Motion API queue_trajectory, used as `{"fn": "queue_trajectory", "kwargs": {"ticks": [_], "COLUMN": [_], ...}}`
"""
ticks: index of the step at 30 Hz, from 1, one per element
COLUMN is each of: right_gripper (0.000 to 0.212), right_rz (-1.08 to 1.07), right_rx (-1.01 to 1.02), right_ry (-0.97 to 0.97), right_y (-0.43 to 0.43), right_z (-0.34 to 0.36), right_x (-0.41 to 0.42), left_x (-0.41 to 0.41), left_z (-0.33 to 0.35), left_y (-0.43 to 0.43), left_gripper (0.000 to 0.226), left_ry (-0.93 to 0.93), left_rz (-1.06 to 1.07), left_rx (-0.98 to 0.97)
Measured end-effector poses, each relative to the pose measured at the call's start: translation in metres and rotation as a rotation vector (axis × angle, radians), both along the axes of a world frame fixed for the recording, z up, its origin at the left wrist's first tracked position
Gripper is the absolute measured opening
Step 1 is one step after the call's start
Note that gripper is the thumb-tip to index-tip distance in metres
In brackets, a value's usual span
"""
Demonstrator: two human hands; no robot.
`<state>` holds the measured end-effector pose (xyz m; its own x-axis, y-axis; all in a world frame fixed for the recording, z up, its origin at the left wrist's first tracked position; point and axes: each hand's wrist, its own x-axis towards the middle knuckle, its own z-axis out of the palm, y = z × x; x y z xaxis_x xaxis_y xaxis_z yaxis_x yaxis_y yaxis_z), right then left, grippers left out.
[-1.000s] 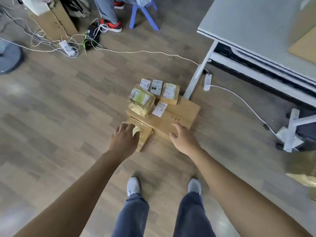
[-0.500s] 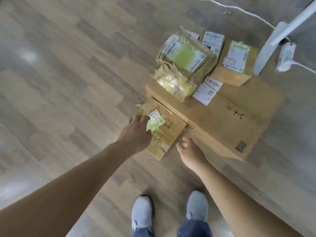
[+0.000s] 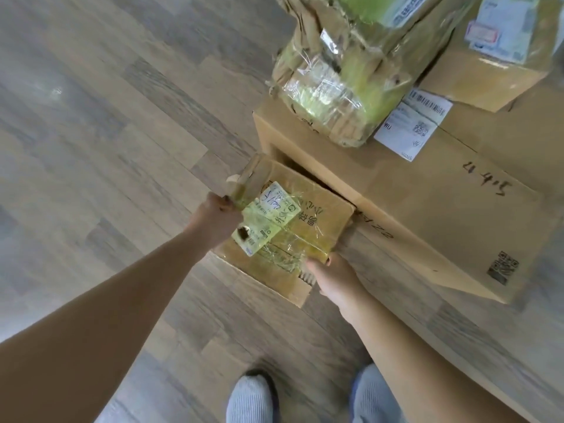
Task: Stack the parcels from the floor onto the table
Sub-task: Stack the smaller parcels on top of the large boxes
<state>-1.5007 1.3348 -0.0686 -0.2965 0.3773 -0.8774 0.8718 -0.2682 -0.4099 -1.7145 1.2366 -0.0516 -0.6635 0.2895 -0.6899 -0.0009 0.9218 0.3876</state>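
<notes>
A small taped cardboard parcel (image 3: 308, 221) with a yellowish label lies on the wood floor against a large flat carton (image 3: 442, 215). My left hand (image 3: 216, 218) grips the parcel's left edge, fingers curled under it. My right hand (image 3: 332, 279) holds its near right corner, thumb on the top edge. On the carton sit a crumpled green-and-brown wrapped parcel (image 3: 345, 74) and a small brown box (image 3: 494, 56) with a white label. The table is out of view.
A loose white shipping label (image 3: 412, 123) lies on the large carton. My two feet in grey shoes (image 3: 253, 398) stand on the floor just below the parcel. Open wood floor (image 3: 106, 132) stretches to the left.
The camera has dropped much closer to the parcels. My left hand moved from the parcel's top to its left edge, and my right hand came up against its right corner.
</notes>
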Motion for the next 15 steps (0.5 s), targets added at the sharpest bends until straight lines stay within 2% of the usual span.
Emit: {"fn": "queue_trajectory", "kwargs": {"ticks": [3,7,11,15], "right_gripper": [0.054,0.054,0.05,0.034], "right_rz": [0.064,0.062,0.011,-0.112], "right_rx": [0.077,0.15,0.223,0.316], "right_ry": [-0.005,0.001,0.007,0.008], "right_y": [0.001,0.007,0.02,0.03], "right_z": [0.032,0.102,0.206,0.335], "right_x": [0.014,0.028,0.047,0.08], "left_x": [0.018,0.038,0.06,0.091], "left_z": [0.034,0.113,0.215,0.34], "left_y": [-0.02,-0.037,-0.038,-0.03], "left_gripper": [0.044,0.03,0.028,0.019], "left_ry": [-0.055,-0.187,-0.3,-0.34], "left_rz": [-0.032,0.039,0.262,0.28], "left_rx": [-0.002,0.026,0.144,0.277]}}
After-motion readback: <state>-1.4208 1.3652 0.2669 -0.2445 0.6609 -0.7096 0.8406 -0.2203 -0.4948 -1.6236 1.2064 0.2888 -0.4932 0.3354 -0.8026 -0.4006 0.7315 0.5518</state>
